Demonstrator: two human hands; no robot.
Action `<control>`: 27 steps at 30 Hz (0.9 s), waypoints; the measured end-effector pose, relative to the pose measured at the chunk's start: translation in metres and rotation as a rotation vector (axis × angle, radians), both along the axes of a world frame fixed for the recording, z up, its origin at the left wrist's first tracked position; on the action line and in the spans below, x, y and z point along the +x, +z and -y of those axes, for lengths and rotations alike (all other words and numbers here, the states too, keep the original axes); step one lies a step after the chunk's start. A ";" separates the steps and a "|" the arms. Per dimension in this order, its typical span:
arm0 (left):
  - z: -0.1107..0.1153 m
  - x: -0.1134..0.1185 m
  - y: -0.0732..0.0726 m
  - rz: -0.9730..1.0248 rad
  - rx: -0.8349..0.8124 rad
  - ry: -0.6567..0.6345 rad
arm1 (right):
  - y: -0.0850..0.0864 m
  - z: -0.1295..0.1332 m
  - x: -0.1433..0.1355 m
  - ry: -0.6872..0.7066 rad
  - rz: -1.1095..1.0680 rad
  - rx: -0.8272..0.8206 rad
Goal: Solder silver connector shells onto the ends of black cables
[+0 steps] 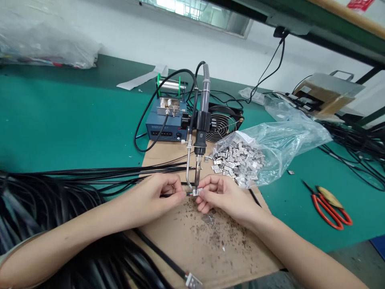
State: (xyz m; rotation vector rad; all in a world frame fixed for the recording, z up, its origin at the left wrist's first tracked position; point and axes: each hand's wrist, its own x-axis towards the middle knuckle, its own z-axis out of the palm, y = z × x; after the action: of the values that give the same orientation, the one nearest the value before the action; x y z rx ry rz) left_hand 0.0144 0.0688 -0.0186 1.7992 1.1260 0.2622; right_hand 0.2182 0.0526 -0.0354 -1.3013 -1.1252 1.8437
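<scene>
My left hand [168, 192] pinches a thin black cable [167, 195] close to its stripped end, where small coloured wires show. Between the fingertips of my right hand [215, 193] is a small silver USB connector [196, 192]. Wire ends and connector meet right under the tip of a soldering iron [197, 170], which is clamped upright in a stand. A thin metal solder feed tube [188, 164] curves down beside the iron to the same spot. Whether the tip touches the connector, I cannot tell.
A plastic bag [279, 140] spills many silver connectors [237, 160] to the right. Behind stand a blue solder feeder [165, 124], a solder spool [171, 83] and a fan [221, 126]. Black cables [18, 216] pile up at left. Red-handled scissors [327, 206] lie right. Cardboard [240, 257] bears solder specks.
</scene>
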 end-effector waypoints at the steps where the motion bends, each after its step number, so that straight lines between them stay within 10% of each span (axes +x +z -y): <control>1: 0.001 0.000 -0.002 0.002 -0.005 0.012 | -0.001 0.001 0.000 -0.012 -0.031 -0.016; 27: 0.006 0.004 -0.009 0.065 0.024 0.128 | 0.000 0.004 0.002 -0.035 -0.147 -0.059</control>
State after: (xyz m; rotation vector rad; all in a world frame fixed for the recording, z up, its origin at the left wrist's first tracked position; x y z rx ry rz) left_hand 0.0188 0.0631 -0.0277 1.7292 1.1977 0.4089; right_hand 0.2205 0.0491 -0.0353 -1.1888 -0.9717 1.9252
